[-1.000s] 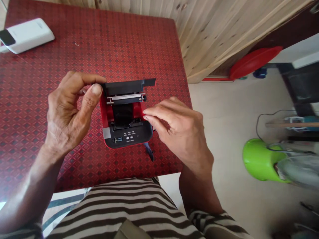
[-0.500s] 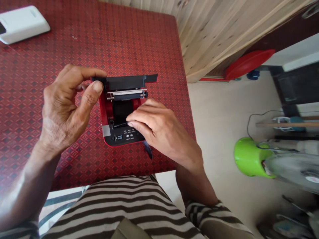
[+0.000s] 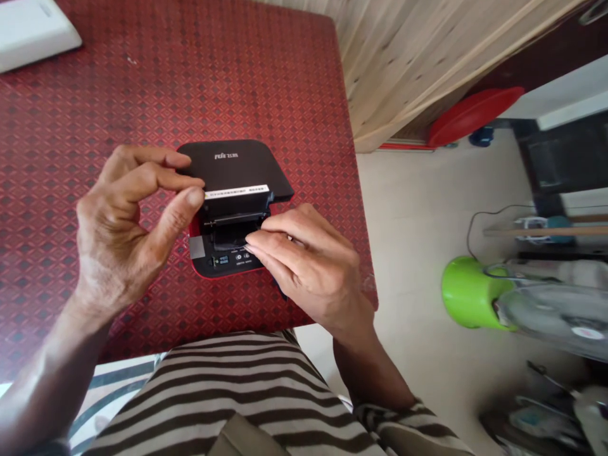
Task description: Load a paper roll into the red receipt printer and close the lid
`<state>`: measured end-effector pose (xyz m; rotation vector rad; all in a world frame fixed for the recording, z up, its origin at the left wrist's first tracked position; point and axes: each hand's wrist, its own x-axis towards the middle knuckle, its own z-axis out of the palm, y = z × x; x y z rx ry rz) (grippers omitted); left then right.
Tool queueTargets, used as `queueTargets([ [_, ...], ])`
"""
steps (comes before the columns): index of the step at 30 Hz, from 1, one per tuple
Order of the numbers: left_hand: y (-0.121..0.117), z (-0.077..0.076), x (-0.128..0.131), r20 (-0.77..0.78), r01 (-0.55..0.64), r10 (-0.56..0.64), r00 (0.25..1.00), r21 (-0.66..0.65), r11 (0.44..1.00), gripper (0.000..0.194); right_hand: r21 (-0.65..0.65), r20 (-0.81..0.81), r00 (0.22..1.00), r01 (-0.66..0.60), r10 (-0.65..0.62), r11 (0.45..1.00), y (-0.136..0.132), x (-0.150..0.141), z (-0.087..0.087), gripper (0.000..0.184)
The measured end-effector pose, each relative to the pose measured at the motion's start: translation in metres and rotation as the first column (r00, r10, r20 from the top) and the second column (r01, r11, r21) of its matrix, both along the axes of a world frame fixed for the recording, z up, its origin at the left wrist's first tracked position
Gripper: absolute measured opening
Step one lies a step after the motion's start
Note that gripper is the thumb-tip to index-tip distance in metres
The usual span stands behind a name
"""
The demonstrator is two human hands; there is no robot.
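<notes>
A small red and black label printer [image 3: 225,269] lies on the table, its black lid [image 3: 237,166] partly lowered over the open compartment. White lettering and a white sticker show on the lid. My left hand [image 3: 123,221] holds the lid's left edge between thumb and fingers. Beside the control panel, my right hand [image 3: 308,259] pinches the front end of a dark strip [image 3: 230,242] in the compartment. The fingers partly hide that strip, and the roll behind it sits in the lid's shadow. Something dark pokes out under the right hand, too covered to name.
The table [image 3: 156,76] has a red patterned cover; its right edge is close to my right arm. A white device [image 3: 38,35] lies at the far left. On the floor to the right stand a green bucket [image 3: 468,291] and a fan [image 3: 555,313].
The lid has swung down towards me from nearly upright, so its lettered top now shows. My left hand moved with it. My right hand still pinches at the front of the compartment.
</notes>
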<state>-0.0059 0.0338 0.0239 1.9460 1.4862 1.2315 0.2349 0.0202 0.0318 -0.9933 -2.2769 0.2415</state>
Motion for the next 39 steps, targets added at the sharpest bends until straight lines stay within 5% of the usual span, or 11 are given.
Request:
queueTargets([
  [11,-0.019,-0.017,0.009,-0.054,-0.051,0.046,0.997,-0.109,0.993,0.011,0.107,-0.05,0.993,0.114,-0.11,0.988,-0.003,0.003,-0.012,0.01],
  [26,-0.025,-0.018,0.018,0.126,-0.03,0.056,0.99,-0.197,0.98,0.016,-0.051,-0.061,0.994,0.083,-0.086,0.995,-0.011,0.005,-0.018,0.012],
  [32,-0.034,-0.017,0.013,0.435,-0.085,0.169,0.885,-0.205,0.975,0.045,0.029,-0.281,0.95,0.146,-0.132,0.989,-0.019,0.01,-0.023,0.015],
  [36,-0.048,-0.024,0.007,0.449,-0.04,0.207,0.87,-0.352,0.935,0.061,0.059,-0.375,0.882,0.329,-0.285,0.942,-0.022,0.016,-0.025,0.018],
  [39,-0.055,-0.029,0.006,0.482,0.039,0.217,0.849,-0.466,0.884,0.063,0.013,-0.361,0.879,0.338,-0.311,0.941,-0.021,0.018,-0.029,0.021],
])
